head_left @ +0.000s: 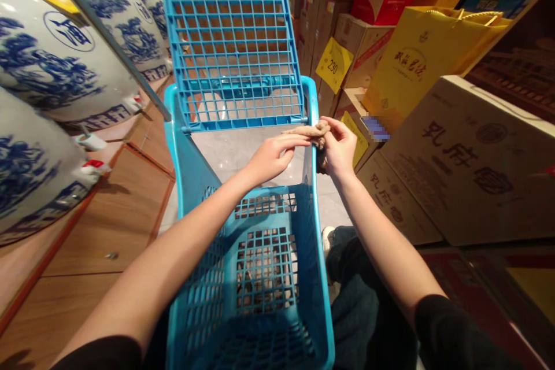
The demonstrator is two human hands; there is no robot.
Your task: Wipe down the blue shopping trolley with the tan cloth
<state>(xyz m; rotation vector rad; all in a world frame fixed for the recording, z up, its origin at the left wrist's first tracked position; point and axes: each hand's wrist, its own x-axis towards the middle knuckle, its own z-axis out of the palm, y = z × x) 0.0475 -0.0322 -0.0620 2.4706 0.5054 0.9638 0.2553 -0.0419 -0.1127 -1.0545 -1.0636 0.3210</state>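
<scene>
A knobbly tan dried root [311,133] is held between my two hands, above the far end of a blue plastic shopping trolley basket [264,266]. My right hand [340,147] pinches its thicker end with the fingers curled around it. My left hand [273,157] lies with its fingers along the thinner end, touching it. The root's underside is partly hidden by my fingers. A blue mesh flap [229,40] of the basket stands raised beyond my hands. The basket's interior is dark and its contents are hard to make out.
Large blue-and-white porcelain jars [65,52] lie on wooden shelving [104,225] to the left. Cardboard boxes [468,162], a yellow gift bag [420,58] and a yellow price tag [333,65] stand to the right. Grey floor tiles [243,150] lie beyond the basket.
</scene>
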